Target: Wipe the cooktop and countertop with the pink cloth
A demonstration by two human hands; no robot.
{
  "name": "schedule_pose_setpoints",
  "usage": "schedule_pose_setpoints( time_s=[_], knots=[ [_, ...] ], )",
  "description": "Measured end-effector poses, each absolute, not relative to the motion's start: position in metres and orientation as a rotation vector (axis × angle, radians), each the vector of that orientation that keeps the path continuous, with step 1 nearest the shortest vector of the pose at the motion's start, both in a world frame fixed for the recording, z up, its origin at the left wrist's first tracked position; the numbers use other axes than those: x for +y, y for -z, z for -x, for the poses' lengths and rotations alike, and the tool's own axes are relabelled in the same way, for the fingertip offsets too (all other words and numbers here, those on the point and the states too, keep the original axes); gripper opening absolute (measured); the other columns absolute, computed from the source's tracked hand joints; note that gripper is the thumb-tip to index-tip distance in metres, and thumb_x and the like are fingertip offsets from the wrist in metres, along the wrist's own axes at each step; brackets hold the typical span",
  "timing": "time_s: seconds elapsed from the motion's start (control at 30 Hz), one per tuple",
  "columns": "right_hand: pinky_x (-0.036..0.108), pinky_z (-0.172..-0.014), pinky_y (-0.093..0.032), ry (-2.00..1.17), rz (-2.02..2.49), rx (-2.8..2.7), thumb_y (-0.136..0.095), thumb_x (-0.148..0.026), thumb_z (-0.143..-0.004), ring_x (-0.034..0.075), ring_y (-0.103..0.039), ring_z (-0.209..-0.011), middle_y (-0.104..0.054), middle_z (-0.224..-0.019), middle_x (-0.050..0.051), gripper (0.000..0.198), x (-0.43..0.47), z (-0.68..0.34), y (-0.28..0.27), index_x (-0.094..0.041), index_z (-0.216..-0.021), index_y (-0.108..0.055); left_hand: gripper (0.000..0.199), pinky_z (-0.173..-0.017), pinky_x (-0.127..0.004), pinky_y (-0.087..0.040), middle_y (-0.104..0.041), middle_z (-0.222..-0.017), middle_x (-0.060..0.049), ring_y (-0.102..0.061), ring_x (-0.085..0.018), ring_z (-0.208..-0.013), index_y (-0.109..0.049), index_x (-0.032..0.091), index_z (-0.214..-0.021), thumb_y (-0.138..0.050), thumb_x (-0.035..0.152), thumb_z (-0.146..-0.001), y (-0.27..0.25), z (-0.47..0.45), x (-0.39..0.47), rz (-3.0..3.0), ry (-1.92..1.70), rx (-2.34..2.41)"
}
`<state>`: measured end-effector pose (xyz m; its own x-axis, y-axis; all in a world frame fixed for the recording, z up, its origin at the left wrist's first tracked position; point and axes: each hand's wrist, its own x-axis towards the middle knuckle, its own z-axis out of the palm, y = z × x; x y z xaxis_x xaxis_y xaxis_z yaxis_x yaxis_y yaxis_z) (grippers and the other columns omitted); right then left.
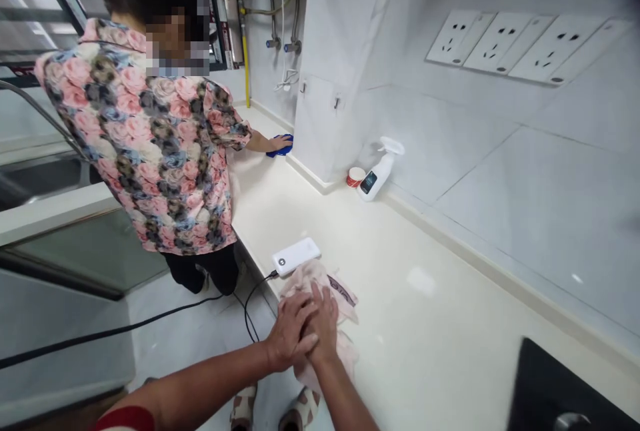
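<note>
On the pale counter (425, 271) lies a crumpled pink cloth (303, 277) with dark lettering on one part, its lower end draped at the counter's front edge. My right hand (324, 317) rests on this cloth, fingers stretched forward and laid flat. Across the back of it lies my left hand (290, 331), its fingers extended and slightly apart. The two hands overlap, so part of the right one is hidden. Just beyond the cloth, close to the front edge, is a white power bank (297, 256) with a black cable (255, 291) plugged in.
A person in a floral shirt (150, 144) stands ahead on the left, one hand (277, 143) on a blue cloth (286, 145). By the wall are a white spray bottle (380, 174) and a small red-and-white tub (355, 177). A black panel (560, 384) occupies the near right.
</note>
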<state>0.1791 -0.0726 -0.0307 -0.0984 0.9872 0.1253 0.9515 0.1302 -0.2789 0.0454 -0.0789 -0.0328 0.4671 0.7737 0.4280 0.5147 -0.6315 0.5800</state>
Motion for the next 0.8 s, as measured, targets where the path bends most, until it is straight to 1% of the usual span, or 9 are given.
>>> schedule_pose_setpoints(
  time_s=[0.1,0.2,0.3,0.37,0.47,0.53,0.6,0.7,0.8],
  knots=[
    [0.056,-0.119,-0.024,-0.187,1.862,-2.126,-0.052,-0.044,-0.097,0.034,-0.027,-0.150,-0.042,-0.158,0.004,0.050,-0.089,-0.165,0.032,-0.037,-0.146,-0.051,0.047,-0.110,-0.056,-0.032,-0.050,-0.147,-0.015,-0.040,-0.034,-0.139,-0.050,0.024,-0.139,-0.042,0.049,-0.100,0.026,-0.036,-0.082,-2.359,-0.899,1.096],
    [0.052,-0.119,-0.026,-0.185,1.879,-2.092,-0.056,-0.037,-0.094,0.031,-0.033,-0.147,-0.052,-0.150,0.006,0.049,-0.106,-0.166,0.033,-0.031,-0.143,-0.056,0.036,-0.109,-0.051,-0.032,-0.056,-0.141,-0.011,-0.046,-0.029,-0.135,-0.056,0.025,-0.130,-0.043,0.041,-0.101,0.013,-0.032,-0.076,-2.421,-0.815,0.995],
    [0.050,-0.117,-0.029,-0.120,1.881,-2.061,-0.065,-0.032,-0.085,0.032,-0.037,-0.144,-0.054,-0.148,0.008,0.051,-0.134,-0.179,0.037,-0.027,-0.136,-0.062,0.032,-0.108,-0.049,-0.032,-0.061,-0.134,-0.010,-0.051,-0.027,-0.128,-0.058,0.025,-0.126,-0.045,0.037,-0.100,0.005,-0.034,-0.064,-2.504,-0.769,0.955],
    [0.051,-0.112,-0.034,-0.041,1.930,-2.035,-0.070,-0.027,-0.078,0.034,-0.040,-0.141,-0.053,-0.148,0.007,0.058,-0.159,-0.192,0.043,-0.031,-0.134,-0.062,0.030,-0.106,-0.048,-0.033,-0.063,-0.129,-0.010,-0.053,-0.026,-0.124,-0.059,0.024,-0.124,-0.047,0.036,-0.099,0.006,-0.039,-0.052,-2.570,-0.742,0.938],
    [0.052,-0.099,-0.042,0.133,2.105,-1.951,-0.070,-0.018,-0.071,0.037,-0.047,-0.132,-0.055,-0.144,0.008,0.067,-0.203,-0.216,0.058,-0.036,-0.134,-0.060,0.028,-0.103,-0.047,-0.036,-0.063,-0.124,-0.010,-0.054,-0.028,-0.120,-0.061,0.022,-0.119,-0.052,0.036,-0.096,0.014,-0.047,-0.027,-2.637,-0.710,0.858],
    [0.052,-0.091,-0.045,0.231,2.215,-1.878,-0.067,-0.016,-0.071,0.037,-0.050,-0.126,-0.057,-0.140,0.010,0.067,-0.235,-0.235,0.069,-0.036,-0.134,-0.059,0.026,-0.101,-0.048,-0.037,-0.063,-0.122,-0.011,-0.053,-0.029,-0.119,-0.062,0.021,-0.116,-0.055,0.034,-0.094,0.019,-0.052,-0.011,-2.660,-0.701,0.801],
    [0.054,-0.087,-0.047,0.281,2.297,-1.786,-0.062,-0.018,-0.073,0.039,-0.052,-0.121,-0.058,-0.136,0.012,0.061,-0.267,-0.255,0.079,-0.035,-0.132,-0.060,0.024,-0.099,-0.048,-0.039,-0.062,-0.120,-0.012,-0.053,-0.030,-0.117,-0.063,0.021,-0.113,-0.057,0.032,-0.093,0.023,-0.055,0.002,-2.684,-0.695,0.746],
    [0.062,-0.083,-0.046,0.293,2.419,-1.599,-0.054,-0.026,-0.078,0.043,-0.054,-0.115,-0.059,-0.130,0.015,0.051,-0.310,-0.276,0.086,-0.034,-0.128,-0.062,0.022,-0.097,-0.048,-0.041,-0.061,-0.118,-0.012,-0.053,-0.029,-0.113,-0.063,0.020,-0.111,-0.056,0.030,-0.093,0.024,-0.057,0.011,-2.704,-0.704,0.687],
    [0.067,-0.082,-0.045,0.262,2.517,-1.390,-0.049,-0.031,-0.081,0.043,-0.055,-0.110,-0.060,-0.129,0.015,0.048,-0.336,-0.284,0.081,-0.034,-0.127,-0.062,0.021,-0.100,-0.049,-0.042,-0.060,-0.118,-0.012,-0.053,-0.028,-0.115,-0.063,0.020,-0.111,-0.052,0.028,-0.095,0.024,-0.056,0.012,-2.696,-0.734,0.679]
  ],
)
